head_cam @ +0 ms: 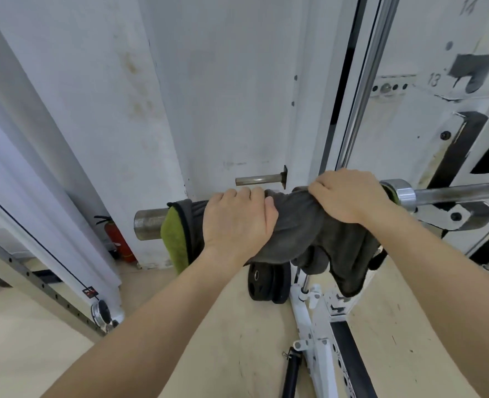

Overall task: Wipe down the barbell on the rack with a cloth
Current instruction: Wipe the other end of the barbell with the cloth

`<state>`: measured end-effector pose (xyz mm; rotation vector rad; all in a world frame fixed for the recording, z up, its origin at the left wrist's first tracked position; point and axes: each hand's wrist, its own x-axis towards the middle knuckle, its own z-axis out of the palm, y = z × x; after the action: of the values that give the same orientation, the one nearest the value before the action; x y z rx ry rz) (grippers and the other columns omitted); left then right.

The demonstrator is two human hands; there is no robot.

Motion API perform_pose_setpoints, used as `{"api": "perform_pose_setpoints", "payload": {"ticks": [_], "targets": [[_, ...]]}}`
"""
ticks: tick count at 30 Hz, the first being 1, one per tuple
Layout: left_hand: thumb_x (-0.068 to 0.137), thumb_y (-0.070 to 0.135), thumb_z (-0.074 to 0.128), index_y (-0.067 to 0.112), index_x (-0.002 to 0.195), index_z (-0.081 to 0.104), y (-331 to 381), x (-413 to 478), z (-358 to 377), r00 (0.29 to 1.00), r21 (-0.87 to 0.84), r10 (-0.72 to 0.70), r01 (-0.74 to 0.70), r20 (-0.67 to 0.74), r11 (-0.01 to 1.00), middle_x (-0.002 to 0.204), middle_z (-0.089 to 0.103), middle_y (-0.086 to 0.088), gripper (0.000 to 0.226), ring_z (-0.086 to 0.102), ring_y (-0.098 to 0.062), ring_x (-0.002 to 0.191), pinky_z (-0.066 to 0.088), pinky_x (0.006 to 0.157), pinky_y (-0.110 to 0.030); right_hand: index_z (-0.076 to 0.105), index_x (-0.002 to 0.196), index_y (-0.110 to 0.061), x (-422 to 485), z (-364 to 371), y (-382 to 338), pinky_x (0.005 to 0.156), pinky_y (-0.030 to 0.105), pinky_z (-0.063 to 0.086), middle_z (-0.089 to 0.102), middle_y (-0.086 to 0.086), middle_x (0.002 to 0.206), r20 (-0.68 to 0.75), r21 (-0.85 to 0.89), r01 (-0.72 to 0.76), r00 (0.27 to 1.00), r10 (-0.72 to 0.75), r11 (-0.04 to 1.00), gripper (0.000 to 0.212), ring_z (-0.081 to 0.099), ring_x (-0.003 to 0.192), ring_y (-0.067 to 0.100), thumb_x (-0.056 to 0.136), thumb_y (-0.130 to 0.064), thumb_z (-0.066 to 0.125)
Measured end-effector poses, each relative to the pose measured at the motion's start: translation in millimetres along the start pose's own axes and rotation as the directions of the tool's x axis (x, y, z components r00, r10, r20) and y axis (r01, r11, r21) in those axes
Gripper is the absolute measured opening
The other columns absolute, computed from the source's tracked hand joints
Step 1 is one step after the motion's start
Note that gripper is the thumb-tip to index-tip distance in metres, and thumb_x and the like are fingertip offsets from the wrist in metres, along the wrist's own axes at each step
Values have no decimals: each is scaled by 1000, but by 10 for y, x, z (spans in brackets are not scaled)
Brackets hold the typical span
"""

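On the barbell (148,224) sleeve, out past the rack (464,156) upright, I have the cloth (309,225) draped over the steel so its grey side wraps the metal and the green backing shows at nine o'clock. My left hand (237,222) is curled shut over cloth and sleeve together, thumb tucked under, to press the fabric hard against the bar. My right hand (349,196) sits at three o'clock from it, fingers closed down on the bunched cloth just beside the shiny collar (402,193), pinning that end so it won't slide. Loose cloth hangs toward six o'clock. Only the bare sleeve tip at nine o'clock looks unwiped, I reckon.
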<state>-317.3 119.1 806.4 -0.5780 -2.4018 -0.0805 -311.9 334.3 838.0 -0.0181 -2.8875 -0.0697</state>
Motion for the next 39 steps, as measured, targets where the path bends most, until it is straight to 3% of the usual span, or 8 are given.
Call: {"api": "perform_pose_setpoints", "payload": {"ticks": [6, 9, 12, 17, 22, 29, 34, 39], "targets": [[98, 36, 31, 16, 76, 62, 455, 223, 31, 991, -21, 129, -128, 48, 992, 64, 63, -3, 43, 57, -26, 54, 31, 55, -33, 61, 91, -22, 313, -20, 162, 82, 36, 43, 61, 1, 106, 409, 128, -29, 912, -27, 991, 53, 57, 93, 20, 92, -54, 18], [101, 35, 31, 18, 75, 59, 518, 312, 5, 984, -38, 149, -146, 92, 988, 61, 60, 0, 41, 54, -24, 49, 29, 49, -31, 62, 78, -15, 115, 5, 147, 61, 34, 35, 62, 2, 79, -2, 92, -77, 997, 78, 993, 47, 56, 72, 21, 98, -42, 30], [104, 30, 34, 18, 77, 50, 517, 424, -20, 952, -75, 258, -249, 164, 966, 69, 57, 1, 34, 58, -24, 61, 37, 51, -33, 55, 73, -15, -235, 101, 83, 55, 34, 32, 54, 0, 64, -404, 20, -82, 911, 83, 996, 39, 53, 60, 27, 96, -34, 31], [108, 33, 16, 14, 100, 54, 546, 805, -46, 759, -362, 229, 10, 609, 932, 108, 63, -8, 44, 59, -26, 97, 47, 90, -43, 66, 100, -6, -554, 517, -12, 84, 42, 43, 67, 10, 94, -640, 118, -28, 762, 97, 993, 37, 59, 87, 31, 101, -24, 34], [106, 25, 26, 16, 93, 53, 558, 472, -41, 925, -52, 289, -285, 245, 957, 83, 59, 0, 32, 46, -21, 66, 40, 56, -35, 62, 88, -15, -404, 256, -116, 69, 36, 36, 65, 4, 81, -446, 77, -65, 890, 92, 995, 35, 60, 75, 28, 94, -31, 30], [100, 30, 27, 18, 76, 51, 15, 101, -32, 977, 76, 166, -177, 132, 981, 62, 52, -3, 36, 54, -29, 54, 30, 50, -33, 61, 113, -18, -1, -55, 6, 80, 40, 44, 62, 5, 118, 36, 8, 67, 997, -67, 998, 59, 58, 100, 28, 99, -40, 8], [102, 34, 18, 19, 98, 59, -638, 131, -91, 958, 30, 50, -61, 284, 998, 74, 46, 0, 44, 46, -24, 67, 31, 54, -31, 57, 81, -16, -189, 113, -510, 57, 34, 28, 57, 2, 73, -302, -8, -28, 953, 24, 1000, 41, 54, 66, 28, 97, -35, 25], [102, 36, 16, 20, 91, 56, -793, 86, -102, 963, 23, 17, -24, 268, 999, 77, 48, 1, 44, 44, -24, 66, 27, 52, -31, 66, 96, -11, -314, 271, -1024, 74, 38, 41, 67, 5, 85, -389, 116, -48, 917, 90, 992, 34, 60, 78, 28, 91, -31, 38]]}}
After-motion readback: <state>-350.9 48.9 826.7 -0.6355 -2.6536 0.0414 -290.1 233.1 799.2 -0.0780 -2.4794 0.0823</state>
